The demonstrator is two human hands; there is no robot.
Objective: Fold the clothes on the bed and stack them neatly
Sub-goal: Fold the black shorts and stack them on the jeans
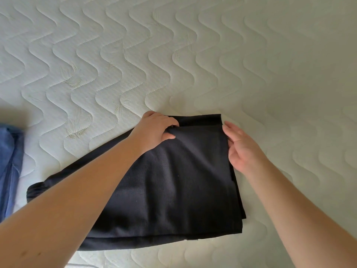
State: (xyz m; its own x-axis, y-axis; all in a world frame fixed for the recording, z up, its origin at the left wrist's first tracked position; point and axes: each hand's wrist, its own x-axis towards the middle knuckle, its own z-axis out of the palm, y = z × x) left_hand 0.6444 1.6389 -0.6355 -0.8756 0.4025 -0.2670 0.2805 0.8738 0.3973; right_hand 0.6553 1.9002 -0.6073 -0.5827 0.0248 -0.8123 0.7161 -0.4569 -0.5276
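1. A black garment (173, 180) lies partly folded on the white quilted mattress (173, 55) of the bed, in the lower middle of the head view. Its fabric has a fine waffle-like weave, and several layers show along its near and right edges.

2. The left hand (154, 128) rests on the far left corner of the garment. Its grip is closed on the cloth: the fingers curl over the top fold and the thumb presses against the fabric from the near side, pinching up a small ridge.

3. The right hand (241, 146) is at the garment's right edge, near the far right corner. Its fingers are mostly straight and lie along the edge, touching it; the fingertips seem tucked just against or under the fold, but whether they actually pinch the cloth cannot be told.

4. Both bare forearms reach in from the bottom of the view, the left one crossing over the garment's left part and hiding it.

5. An elastic-looking gathered end of the garment (35, 190) shows at the left, below the left forearm.

6. A blue garment (9, 167) lies at the left edge of the view on the mattress, apart from the black one and only partly in view.
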